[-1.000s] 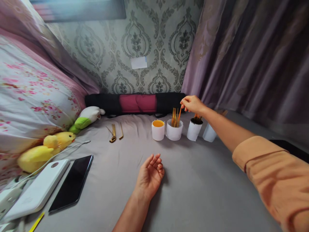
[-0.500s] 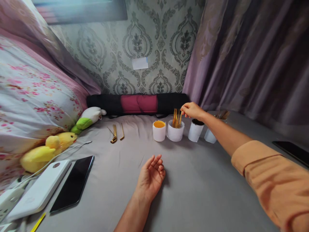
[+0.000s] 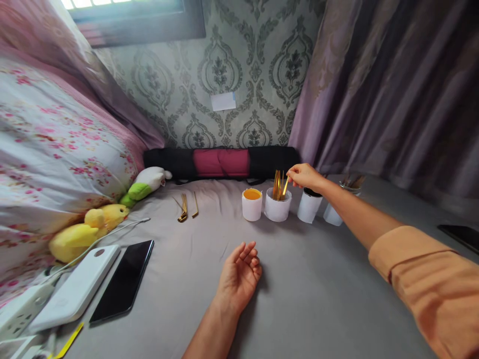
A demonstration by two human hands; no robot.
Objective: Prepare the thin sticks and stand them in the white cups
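Observation:
My right hand [image 3: 304, 176] pinches the upper end of a thin gold stick [image 3: 286, 186], whose lower end is inside a low, wide white cup [image 3: 277, 211]. Several other gold sticks [image 3: 277, 183] stand upright in that cup. To its left is a white cup with an orange-yellow inside [image 3: 252, 209]; on its right stands a white cup with a dark top [image 3: 309, 208]. Palm up on the grey sheet [image 3: 179, 269], my left hand [image 3: 242, 276] lies with loosely curled fingers and holds nothing. Farther left lie several gold sticks with bent ends [image 3: 182, 212] and one apart [image 3: 195, 204].
Partly behind my right forearm is a jar with sticks [image 3: 333, 214]. A black and maroon roll [image 3: 221, 163] lines the wall. At left are plush toys [image 3: 90, 229], a white power bank [image 3: 77, 289], a black phone [image 3: 125, 279] and a power strip [image 3: 26, 309].
My right hand still pinches the gold stick, which now leans more and shows more clearly above the cup's rim. The whole view has shifted slightly; my left hand rests as before.

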